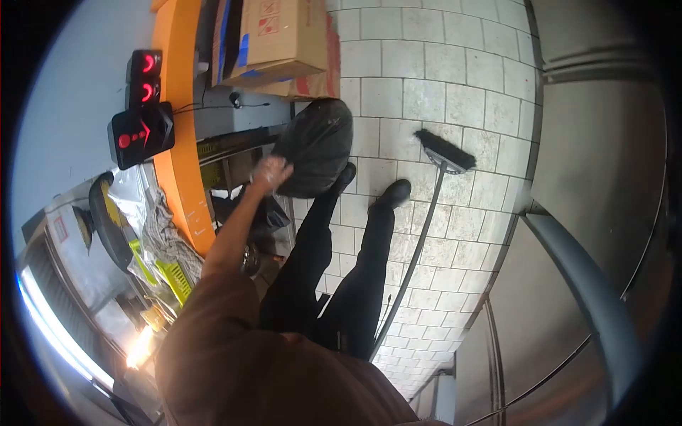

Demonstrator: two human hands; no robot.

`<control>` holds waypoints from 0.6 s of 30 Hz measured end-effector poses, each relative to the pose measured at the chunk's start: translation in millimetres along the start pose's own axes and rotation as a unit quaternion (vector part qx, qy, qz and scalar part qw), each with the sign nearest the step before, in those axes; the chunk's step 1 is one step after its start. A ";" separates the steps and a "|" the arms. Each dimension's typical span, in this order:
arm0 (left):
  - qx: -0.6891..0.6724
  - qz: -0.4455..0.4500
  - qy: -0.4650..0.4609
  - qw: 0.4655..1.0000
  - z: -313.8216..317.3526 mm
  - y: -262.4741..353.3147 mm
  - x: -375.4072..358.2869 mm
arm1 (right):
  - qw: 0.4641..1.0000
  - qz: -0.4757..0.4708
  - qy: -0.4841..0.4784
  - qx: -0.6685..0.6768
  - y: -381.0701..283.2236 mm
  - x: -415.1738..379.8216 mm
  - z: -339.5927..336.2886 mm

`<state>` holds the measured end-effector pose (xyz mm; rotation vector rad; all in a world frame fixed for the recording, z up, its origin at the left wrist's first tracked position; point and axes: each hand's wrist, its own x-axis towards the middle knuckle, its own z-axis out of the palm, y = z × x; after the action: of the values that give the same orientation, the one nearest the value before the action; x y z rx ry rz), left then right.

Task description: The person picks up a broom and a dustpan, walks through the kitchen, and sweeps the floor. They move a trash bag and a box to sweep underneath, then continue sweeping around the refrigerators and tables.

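My left hand, in what looks like a thin clear glove, is at the left side of a round black bag-covered bin. Motion blurs its fingers, so whether they grip the bag cannot be made out. The bin stands on the tiles in front of my black shoes. To the right, a broom has its dark bristles on the floor, and its long grey handle runs down beside my right leg. My right hand does not show, and the handle's lower end is hidden by my body.
Cardboard boxes are stacked beyond the bin. Along the left runs an orange-edged counter with a black device showing red lights, a cloth and a green basket. Metal cabinets line the right side of the tiled floor.
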<state>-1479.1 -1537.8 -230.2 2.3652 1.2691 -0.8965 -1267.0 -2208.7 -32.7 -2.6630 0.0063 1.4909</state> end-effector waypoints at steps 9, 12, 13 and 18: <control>-0.150 -0.311 0.264 0.901 35.2 -55.1 4.5 | 0.997 -0.026 0.003 -0.077 -22.6 15.7 -48.7; -0.167 -0.264 0.456 0.834 36.3 -24.2 -49.1 | 0.993 -0.043 0.001 -0.106 -20.9 22.5 -64.1; -0.177 -0.202 0.520 0.811 43.8 -12.5 -71.0 | 0.992 -0.050 0.000 -0.116 -17.7 24.8 -66.7; -0.550 -0.090 0.480 0.677 182.6 85.1 -139.6 | 0.986 -0.066 -0.017 -0.150 16.9 26.6 -77.3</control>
<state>-1535.3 -1771.3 -278.7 1.5370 1.6341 1.0893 -1188.1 -2230.7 -16.4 -2.7935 -0.4208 1.6059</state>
